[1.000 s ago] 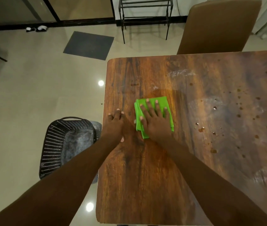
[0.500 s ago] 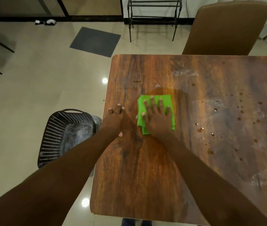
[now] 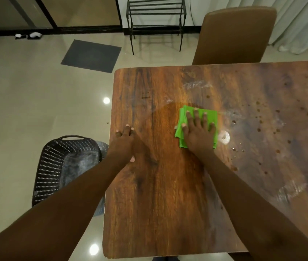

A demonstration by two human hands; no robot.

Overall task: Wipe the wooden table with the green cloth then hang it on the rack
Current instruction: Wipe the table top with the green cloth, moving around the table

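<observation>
Green cloth (image 3: 198,127) slid right toward the drops | right hand (image 3: 199,134) flat, pressing it, no grip | left hand (image 3: 124,143) open on desk (image 3: 158,204) | wiping underway, rack (image 3: 156,21) later

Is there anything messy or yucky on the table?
Yes. Brown drops are splattered over the right part of the wooden table, and whitish smears show near its far side. A white blob sits just right of the green cloth under the right hand.
</observation>
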